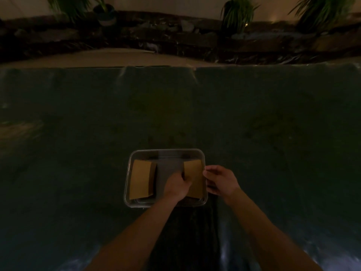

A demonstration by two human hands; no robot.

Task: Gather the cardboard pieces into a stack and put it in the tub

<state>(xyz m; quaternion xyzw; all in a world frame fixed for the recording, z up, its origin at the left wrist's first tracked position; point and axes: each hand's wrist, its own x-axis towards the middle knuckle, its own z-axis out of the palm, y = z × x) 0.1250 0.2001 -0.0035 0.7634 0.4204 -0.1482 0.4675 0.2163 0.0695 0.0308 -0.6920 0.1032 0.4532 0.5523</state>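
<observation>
A clear rectangular tub (166,151) sits on the dark green table near the front edge. Inside it, one stack of brown cardboard pieces (141,179) lies at the left side. A second cardboard stack (194,177) is at the tub's right side. My left hand (176,185) reaches into the tub, its fingers closed on the left edge of that right stack. My right hand (220,181) hovers at the tub's right rim, fingers apart and curled, fingertips close to the stack's right edge; contact is unclear.
The dark green table cover (175,106) spreads wide around the tub. A tan board (109,57) lies beyond the far edge. Potted plants (237,14) and dark rocks line the back wall.
</observation>
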